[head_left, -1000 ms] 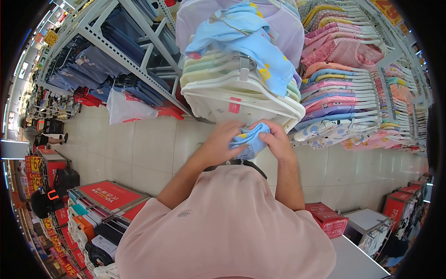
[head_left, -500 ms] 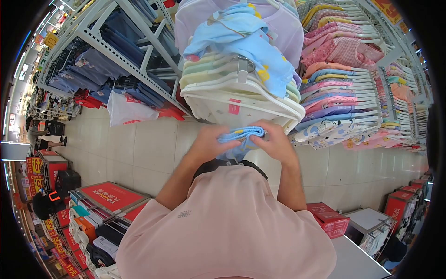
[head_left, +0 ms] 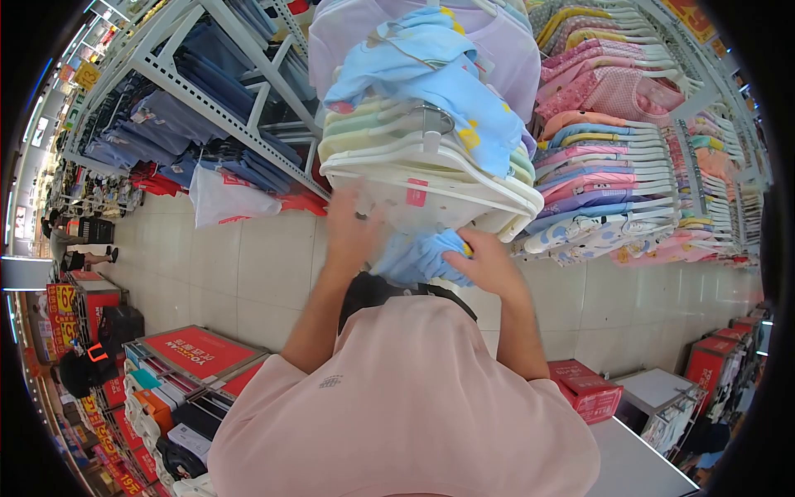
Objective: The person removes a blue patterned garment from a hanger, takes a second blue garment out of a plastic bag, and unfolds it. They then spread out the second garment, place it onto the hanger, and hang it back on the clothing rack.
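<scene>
Your right hand (head_left: 489,265) is closed on a bunched blue garment (head_left: 416,258). You hold it in front of your chest, just under the front edge of the stack of white hangers (head_left: 431,189) on the rack. Your left hand (head_left: 352,225) is raised beside the garment, at the stack's left front corner. It is blurred, so I cannot tell whether its fingers grip anything. A light-blue printed garment (head_left: 439,79) lies draped over the top of the stack. The piece you hold is crumpled, on no hanger and not on the rack. So the work looks about midway: the garment is picked up and gathered, but not yet set anywhere.
</scene>
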Demonstrator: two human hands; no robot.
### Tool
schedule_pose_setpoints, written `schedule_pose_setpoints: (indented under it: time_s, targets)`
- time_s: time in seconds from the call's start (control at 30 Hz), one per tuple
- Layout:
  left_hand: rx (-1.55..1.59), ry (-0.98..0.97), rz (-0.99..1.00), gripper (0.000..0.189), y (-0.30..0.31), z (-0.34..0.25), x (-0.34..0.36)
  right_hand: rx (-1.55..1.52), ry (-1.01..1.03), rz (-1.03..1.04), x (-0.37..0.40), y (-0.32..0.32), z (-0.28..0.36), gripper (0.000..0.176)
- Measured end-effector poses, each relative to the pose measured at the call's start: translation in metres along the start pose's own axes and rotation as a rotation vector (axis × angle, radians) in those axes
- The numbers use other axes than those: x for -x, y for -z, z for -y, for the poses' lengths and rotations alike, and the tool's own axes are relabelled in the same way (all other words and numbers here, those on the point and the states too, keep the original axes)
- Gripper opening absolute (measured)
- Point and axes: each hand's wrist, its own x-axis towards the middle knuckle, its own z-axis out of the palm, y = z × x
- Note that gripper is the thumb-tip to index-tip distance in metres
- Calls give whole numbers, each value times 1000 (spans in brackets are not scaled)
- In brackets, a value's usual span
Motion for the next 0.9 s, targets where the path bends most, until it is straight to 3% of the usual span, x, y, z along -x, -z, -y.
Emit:
schedule_pose_setpoints:
  time_s: [0.07, 0.17, 0.4, 0.6, 0.7, 0.8, 0.9]
  targets:
    - [-53, -95, -38, 55, 11, 24, -14, -123, -125, -26, 6, 8, -6, 20]
    - [-145, -189, -55, 59, 8, 45, -20, -280, -134, -64, 11, 13, -14, 16]
    - [-199, -243, -178, 61, -8, 23, -23, -372, -183, -95, 16, 11, -18, 16]
    - [-140, -228, 27, 55, -9, 12, -36, -474, -200, -115, 17, 13, -13, 17]
    - [-21, -250, 169, 50, -16, 16, -39, -503, -207, -121, 18, 15, -15, 18]
    - [-30, -130, 515, 45, -13, 17, -45, -557, -206, -131, 20, 14, -15, 20]
    - [62, 107, 975, 45, -13, 25, -50, -611, -203, -147, 21, 14, -12, 21]
